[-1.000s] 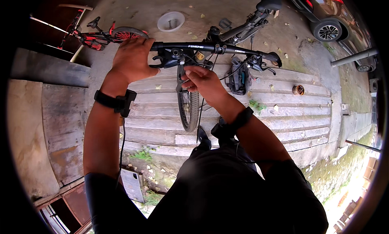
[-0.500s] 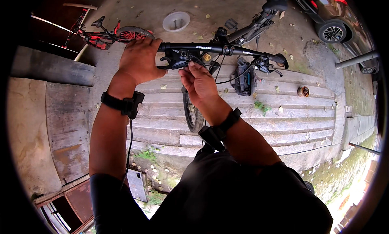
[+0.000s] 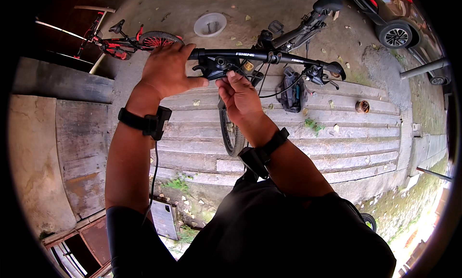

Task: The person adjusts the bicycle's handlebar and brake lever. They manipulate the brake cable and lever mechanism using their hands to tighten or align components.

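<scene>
A black bicycle handlebar [image 3: 260, 55] runs across in front of me. My left hand [image 3: 166, 71] is wrapped round its left end, the thumb stretched out below the bar to the brake lever and shifter unit [image 3: 215, 66]. Just right of that thumb, my right hand [image 3: 240, 97] pinches at the underside of the unit. Whatever lies between its fingertips is too small to make out. Black cables curve from the unit toward the middle of the bar. At the right end sits a second brake lever [image 3: 316, 75]. The front wheel [image 3: 232, 133] shows below my right hand.
The bicycle's saddle [image 3: 329, 3] points away at the far right. Long stone steps [image 3: 308, 145] lie beneath, with a dark open bag [image 3: 292, 90] and a small round tin [image 3: 362, 107]. Beyond are a white basin [image 3: 210, 25], a red-black bicycle [image 3: 159, 40] and a parked car [image 3: 394, 18].
My left thumb has reached farther right, toward my right fingertips. The right hand keeps its pinch at the lever unit. The handlebar shows slightly farther right.
</scene>
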Demonstrator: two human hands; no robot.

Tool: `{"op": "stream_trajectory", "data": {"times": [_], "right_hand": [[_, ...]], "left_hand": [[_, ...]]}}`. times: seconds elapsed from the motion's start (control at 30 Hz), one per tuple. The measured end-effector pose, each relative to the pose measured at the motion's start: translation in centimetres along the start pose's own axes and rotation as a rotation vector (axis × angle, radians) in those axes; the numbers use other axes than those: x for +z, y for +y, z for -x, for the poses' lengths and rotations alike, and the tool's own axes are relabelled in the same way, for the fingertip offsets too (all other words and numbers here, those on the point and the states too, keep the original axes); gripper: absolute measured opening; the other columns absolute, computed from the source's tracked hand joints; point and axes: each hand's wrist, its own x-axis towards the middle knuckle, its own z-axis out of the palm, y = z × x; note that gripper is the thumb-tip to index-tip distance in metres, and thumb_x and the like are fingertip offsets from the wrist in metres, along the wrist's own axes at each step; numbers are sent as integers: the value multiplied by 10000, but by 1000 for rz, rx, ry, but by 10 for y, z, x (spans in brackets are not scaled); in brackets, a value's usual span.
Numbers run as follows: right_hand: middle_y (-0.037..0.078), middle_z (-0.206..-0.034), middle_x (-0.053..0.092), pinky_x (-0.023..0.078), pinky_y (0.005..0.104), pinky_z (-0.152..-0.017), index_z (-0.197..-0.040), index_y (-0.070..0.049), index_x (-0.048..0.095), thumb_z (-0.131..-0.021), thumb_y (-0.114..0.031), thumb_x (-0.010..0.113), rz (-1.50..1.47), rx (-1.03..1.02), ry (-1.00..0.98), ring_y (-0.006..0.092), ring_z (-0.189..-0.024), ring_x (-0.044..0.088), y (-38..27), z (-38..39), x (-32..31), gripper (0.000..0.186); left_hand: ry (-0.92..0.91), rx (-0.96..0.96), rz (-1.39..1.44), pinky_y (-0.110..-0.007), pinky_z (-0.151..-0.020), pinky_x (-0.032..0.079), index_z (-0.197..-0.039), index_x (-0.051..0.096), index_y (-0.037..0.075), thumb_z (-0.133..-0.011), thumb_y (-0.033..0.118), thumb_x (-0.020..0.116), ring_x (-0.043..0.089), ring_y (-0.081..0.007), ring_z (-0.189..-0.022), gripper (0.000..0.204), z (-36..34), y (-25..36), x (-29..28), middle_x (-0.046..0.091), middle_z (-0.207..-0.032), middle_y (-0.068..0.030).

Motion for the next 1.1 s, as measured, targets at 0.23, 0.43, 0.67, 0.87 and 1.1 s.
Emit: {"op": "stream_trajectory", "data": {"times": [0.23,0.43,0.67,0.87,1.1], "right_hand": [[17,-944,713,588,263,-725,-1011,-128,696,-992,-221,709,-90,43,-39,170,-902,725,3,0,-11,96],[9,-901,708,576,264,-698,-990,-109,695,-982,-184,722,-62,-17,-67,157,-841,703,6,-6,-7,81],[-3,-845,683,519,244,-642,-960,-121,693,-973,-203,740,-44,-66,12,135,-739,656,8,-4,1,95],[-21,-813,659,494,254,-616,-919,-143,668,-959,-234,761,-14,-75,57,128,-705,645,8,-7,6,136],[-30,-825,663,499,248,-631,-939,-147,667,-962,-238,757,-53,-69,35,124,-727,653,3,-1,11,130]], "left_hand": [[-82,-44,38,-455,-1111,432,-1401,575,71,-819,656,711,560,-355,-1315,837,-3,-1,0,599,-1397,-211],[77,42,-13,-447,-982,502,-1358,596,88,-812,508,792,642,-346,-1139,716,0,-8,11,679,-1196,-134],[26,24,-25,-438,-999,499,-1355,607,99,-799,536,797,641,-355,-1142,732,-3,-5,11,678,-1211,-143],[22,3,-26,-434,-986,511,-1353,614,100,-801,570,782,644,-351,-1146,745,-5,-1,5,677,-1215,-150],[4,-18,-33,-433,-995,516,-1351,619,103,-790,585,785,637,-349,-1182,758,-5,1,3,663,-1260,-156]]}}
